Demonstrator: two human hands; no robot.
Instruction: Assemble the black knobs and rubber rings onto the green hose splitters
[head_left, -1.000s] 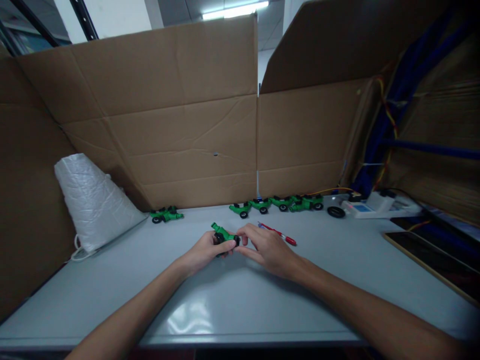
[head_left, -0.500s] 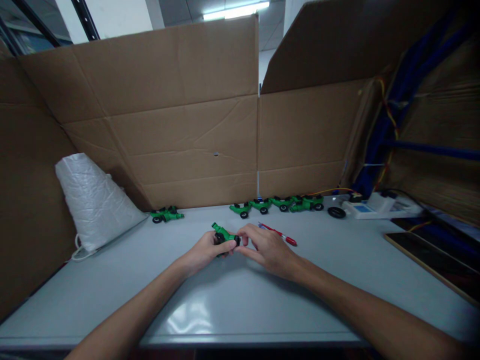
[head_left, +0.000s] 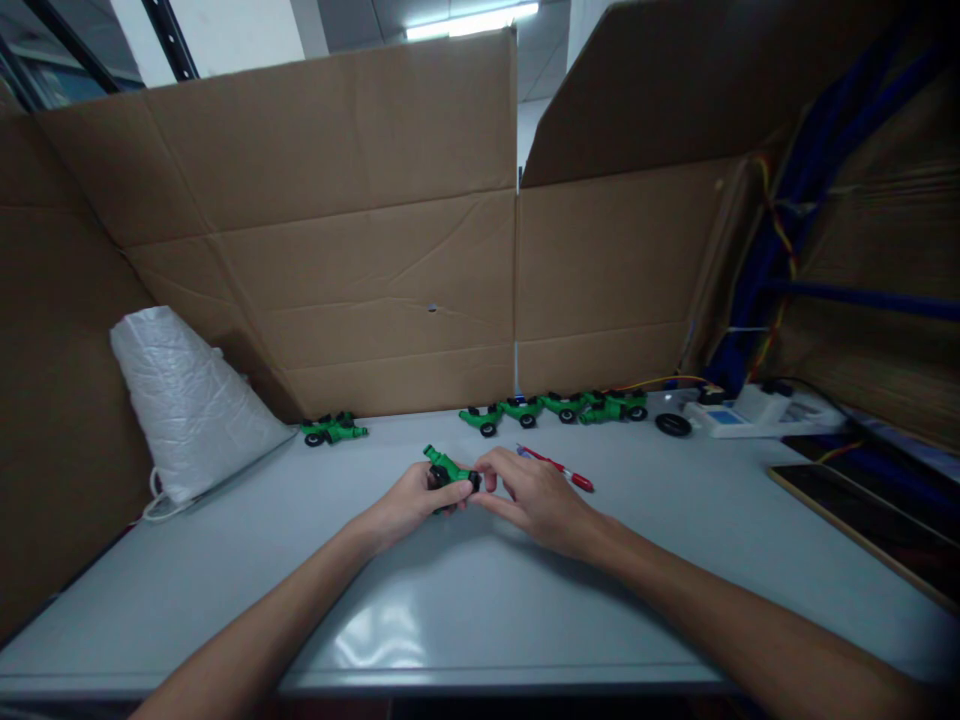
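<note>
A green toy car with black wheels is held just above the white table, tilted, its narrow green end pointing up and to the left. My left hand is closed around its lower body, with the thumb lying along the near side. From the right, my right hand pinches at the black-wheeled end with thumb and forefinger; the exact contact there is partly hidden by the fingers. Just behind the right hand lies a red and white pen.
Several similar green toy cars line the back edge, and more green toy pieces sit at the back left. A white wrapped bundle, black ring, power strip and dark flat panel surround the work area. Cardboard walls enclose the table.
</note>
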